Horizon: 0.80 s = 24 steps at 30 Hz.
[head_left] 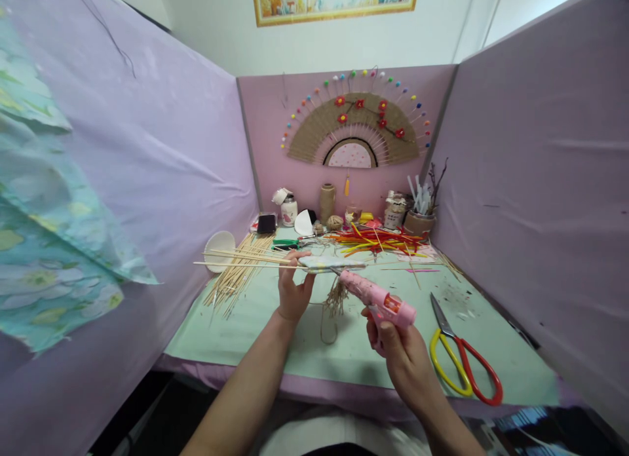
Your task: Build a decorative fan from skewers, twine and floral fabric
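My right hand (396, 344) is wrapped round the handle of a pink glue gun (366, 287). Its nozzle points left and meets, or nearly meets, the edge of a flat pale patterned piece (322, 265) seen almost edge-on. My left hand (293, 292) pinches that piece at its left end, above the table. Thin bamboo sticks (240, 257) stick out leftward from the same place; how they join the piece is hidden by my fingers. Below the nozzle hangs or lies a bundle of brown twine (336, 299), its loose loop on the green cloth.
Scissors (455, 358) with yellow and red handles lie at the right front. Loose bamboo sticks (240, 272) are heaped at left beside a white bowl (219, 249). Red and yellow stems (383, 240), jars and a twig pot (419, 223) line the back. Purple cloth walls (531, 148) enclose the table.
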Motion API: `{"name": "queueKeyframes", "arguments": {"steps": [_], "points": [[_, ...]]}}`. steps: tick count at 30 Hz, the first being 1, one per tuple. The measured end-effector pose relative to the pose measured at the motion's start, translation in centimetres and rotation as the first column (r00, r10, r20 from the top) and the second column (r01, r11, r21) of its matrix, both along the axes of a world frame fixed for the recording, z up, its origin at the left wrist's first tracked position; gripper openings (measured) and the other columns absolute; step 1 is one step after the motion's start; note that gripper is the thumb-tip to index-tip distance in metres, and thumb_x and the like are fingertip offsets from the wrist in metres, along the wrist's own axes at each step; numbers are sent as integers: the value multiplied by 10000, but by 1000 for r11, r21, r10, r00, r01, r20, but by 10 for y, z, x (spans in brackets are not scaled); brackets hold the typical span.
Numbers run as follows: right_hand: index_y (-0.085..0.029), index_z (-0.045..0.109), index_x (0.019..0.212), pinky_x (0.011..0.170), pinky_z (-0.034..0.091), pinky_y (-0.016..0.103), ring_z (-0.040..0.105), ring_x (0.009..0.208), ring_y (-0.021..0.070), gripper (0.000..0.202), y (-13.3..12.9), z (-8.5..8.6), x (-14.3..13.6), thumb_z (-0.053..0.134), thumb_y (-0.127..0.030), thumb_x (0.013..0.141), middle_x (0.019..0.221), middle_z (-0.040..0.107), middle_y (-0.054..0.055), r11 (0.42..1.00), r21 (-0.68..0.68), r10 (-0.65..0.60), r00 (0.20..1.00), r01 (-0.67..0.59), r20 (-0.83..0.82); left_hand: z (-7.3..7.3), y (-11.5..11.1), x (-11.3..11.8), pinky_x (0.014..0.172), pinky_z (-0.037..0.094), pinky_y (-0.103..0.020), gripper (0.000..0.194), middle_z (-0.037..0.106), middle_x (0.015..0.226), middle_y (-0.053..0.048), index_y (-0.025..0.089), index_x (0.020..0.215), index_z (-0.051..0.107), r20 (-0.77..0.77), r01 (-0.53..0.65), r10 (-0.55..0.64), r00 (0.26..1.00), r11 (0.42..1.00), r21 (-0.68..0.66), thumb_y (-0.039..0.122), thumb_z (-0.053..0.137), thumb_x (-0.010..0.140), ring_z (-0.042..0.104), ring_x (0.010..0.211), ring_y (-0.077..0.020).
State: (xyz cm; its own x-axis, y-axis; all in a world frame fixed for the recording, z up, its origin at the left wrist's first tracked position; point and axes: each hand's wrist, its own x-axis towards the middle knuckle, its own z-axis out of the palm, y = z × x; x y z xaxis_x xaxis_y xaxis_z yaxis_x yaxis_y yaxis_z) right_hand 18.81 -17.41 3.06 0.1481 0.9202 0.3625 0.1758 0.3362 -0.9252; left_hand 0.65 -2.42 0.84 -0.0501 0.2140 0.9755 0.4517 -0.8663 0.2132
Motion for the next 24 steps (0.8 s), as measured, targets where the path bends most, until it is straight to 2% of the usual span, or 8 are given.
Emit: {"name": "queueKeyframes", "arguments": {"steps": [8,15,20,24], "points": [[-173,565,918,503,413,260,484,567,137,486,3,-3,-1,412,-634,915,688,524,12,1000,24,11,999,-12,41,3,-4,1,943,499,-457,269,648,1036,-86,222,1155,513,1,-8,8,1000,999,-36,255,601,903,633,999,-203],[-194,526,847,548,422,273,473,577,143,426,4,-9,3,418,-598,929,661,494,-1,998,27,-58,997,56,59,4,-2,1,918,507,-441,278,650,1028,-85,228,1158,523,15,0,1,1000,1000,-22,259,613,897,631,991,-203],[-170,563,996,528,412,263,500,610,150,443,3,-13,2,421,-585,935,710,519,10,1000,11,-9,1000,9,28,4,-3,0,928,499,-438,297,657,1010,-78,231,1175,530,4,-34,34,999,999,-28,291,619,898,641,970,-201],[-165,571,1014,513,405,259,485,587,141,448,6,-15,1,427,-581,933,702,511,2,999,32,-26,999,25,26,1,-2,-1,927,503,-439,368,660,1014,-84,238,1214,514,-9,-65,65,998,998,-23,332,642,882,643,969,-207]]}}
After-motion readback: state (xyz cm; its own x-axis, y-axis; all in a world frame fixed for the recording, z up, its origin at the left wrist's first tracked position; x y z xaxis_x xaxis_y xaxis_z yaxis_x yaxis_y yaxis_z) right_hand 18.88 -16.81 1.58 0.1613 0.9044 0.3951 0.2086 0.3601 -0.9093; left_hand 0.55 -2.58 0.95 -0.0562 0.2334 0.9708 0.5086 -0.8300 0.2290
